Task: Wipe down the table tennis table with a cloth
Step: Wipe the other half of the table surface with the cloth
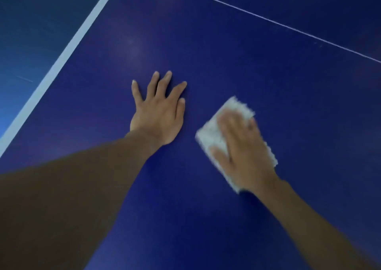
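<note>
Only view (head camera): we look down on our two bare arms reaching forward over a dark blue, flat-topped table tennis table (257,67), which fills most of the picture.
Left hand: our left hand (158,115) lies palm down on the blue surface, fingers straight and spread apart, thumb close beside the forefinger. It holds nothing and touches only the table.
Left forearm: our left forearm (72,187) runs from the lower left corner up to the wrist, dark and in shadow.
Right hand: our right hand (243,152) lies palm down on top of the cloth, fingers fairly straight and laid flat over it, thumb out to the left on the fabric. We press the cloth down rather than clutch it. The hand is blurred, so we cannot tell the fingertips in detail.
Cloth: the white, fluffy, rectangular cloth (208,135) lies flat on the table under our right hand, just to the right of our left hand and apart from it. Its ragged edges show beyond the fingers, left of the thumb and beside the wrist. It is blurred too.
Table markings: a broad white border stripe (61,59) runs diagonally along the table's left side. A thin white line (268,21) crosses the surface at the upper right, well apart from both hands.
Beyond the stripe: a paler blue-green area (31,22) shows at the far left.
</note>
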